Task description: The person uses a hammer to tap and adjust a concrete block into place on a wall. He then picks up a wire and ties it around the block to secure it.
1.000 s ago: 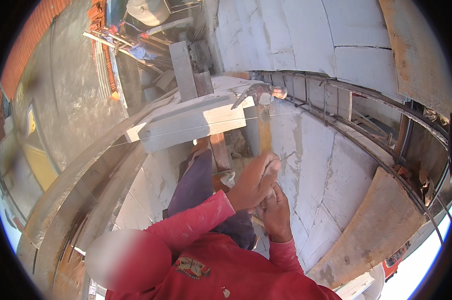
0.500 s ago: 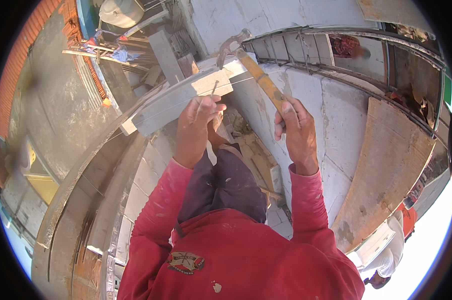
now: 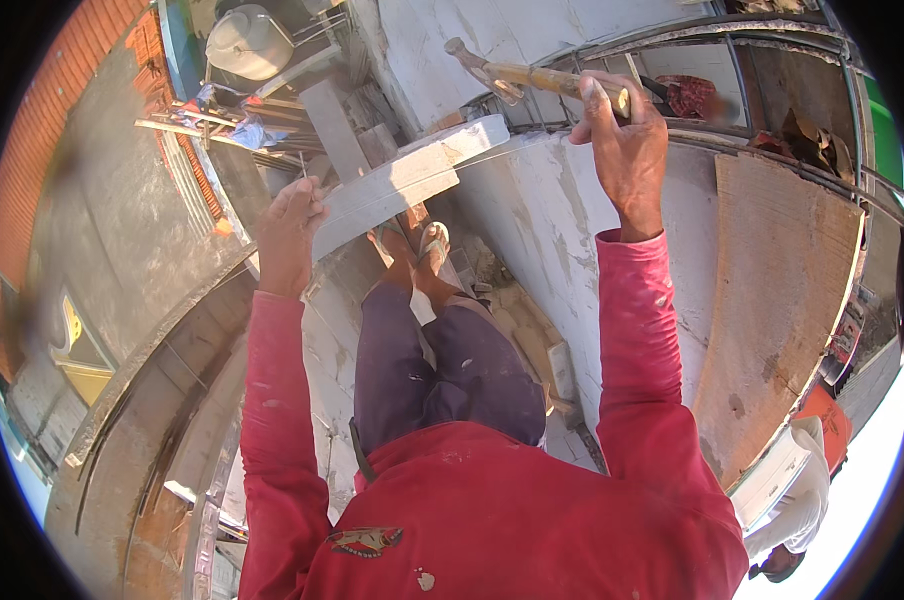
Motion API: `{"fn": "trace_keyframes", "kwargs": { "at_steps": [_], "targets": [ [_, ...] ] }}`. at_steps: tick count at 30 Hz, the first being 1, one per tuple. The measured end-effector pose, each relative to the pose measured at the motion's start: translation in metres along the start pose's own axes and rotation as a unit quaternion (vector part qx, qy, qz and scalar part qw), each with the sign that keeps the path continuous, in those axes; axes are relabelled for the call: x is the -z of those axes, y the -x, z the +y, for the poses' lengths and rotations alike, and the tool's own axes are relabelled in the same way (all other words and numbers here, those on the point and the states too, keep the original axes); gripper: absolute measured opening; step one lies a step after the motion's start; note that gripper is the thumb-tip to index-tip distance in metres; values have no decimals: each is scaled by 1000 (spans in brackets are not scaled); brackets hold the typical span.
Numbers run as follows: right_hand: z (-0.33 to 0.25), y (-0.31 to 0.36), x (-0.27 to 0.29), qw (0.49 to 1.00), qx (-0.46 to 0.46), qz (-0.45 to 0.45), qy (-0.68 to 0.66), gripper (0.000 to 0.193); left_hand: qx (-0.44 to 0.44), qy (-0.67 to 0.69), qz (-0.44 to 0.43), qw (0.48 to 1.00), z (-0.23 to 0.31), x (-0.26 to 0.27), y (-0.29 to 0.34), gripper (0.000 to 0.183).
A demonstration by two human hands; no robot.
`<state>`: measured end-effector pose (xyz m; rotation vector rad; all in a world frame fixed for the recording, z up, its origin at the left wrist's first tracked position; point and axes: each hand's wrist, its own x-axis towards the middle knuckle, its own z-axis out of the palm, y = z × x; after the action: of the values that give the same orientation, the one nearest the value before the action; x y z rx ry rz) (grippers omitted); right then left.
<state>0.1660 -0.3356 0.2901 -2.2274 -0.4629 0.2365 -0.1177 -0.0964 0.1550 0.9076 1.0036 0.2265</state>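
My right hand [image 3: 627,150] is closed around the yellowish handle of a claw hammer [image 3: 532,77], raised at the upper right with its metal head pointing left. At the left, my left hand [image 3: 290,225] pinches a thin nail [image 3: 304,165] that sticks up from the fingertips. Between the two hands lies a long pale block [image 3: 402,178], sunlit toward its right end. A thin string [image 3: 472,157] runs along it. The left fingers are beside the block's left end; whether they touch it I cannot tell.
A curved ledge [image 3: 162,345] bends along the left. On the right stand a white wall [image 3: 562,240] and a brown board [image 3: 772,290]. Wood scraps [image 3: 277,115] and a pale tank [image 3: 249,42] are at the upper left. Another person [image 3: 802,490] is at the lower right.
My hands have moved apart. The left hand, with the nail, went left along the block; the right hand rose to the right, and the hammer now lies nearly level.
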Motion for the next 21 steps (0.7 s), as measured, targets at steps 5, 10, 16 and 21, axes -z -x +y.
{"fn": "trace_keyframes", "kwargs": {
  "at_steps": [5,10,16,21],
  "targets": [
    [24,-27,-38,999,-22,16,34,35,11,-66,-25,997,3,-22,-56,32],
    [50,-54,-78,999,0,33,-16,37,34,-110,-97,989,-15,-17,-129,30],
    [86,-75,-118,997,-28,55,-53,37,53,-110,-194,973,-56,-18,-205,32],
    [113,-97,-151,998,-50,5,25,35,82,-179,-196,961,-89,-32,-259,33]
  ]
}}
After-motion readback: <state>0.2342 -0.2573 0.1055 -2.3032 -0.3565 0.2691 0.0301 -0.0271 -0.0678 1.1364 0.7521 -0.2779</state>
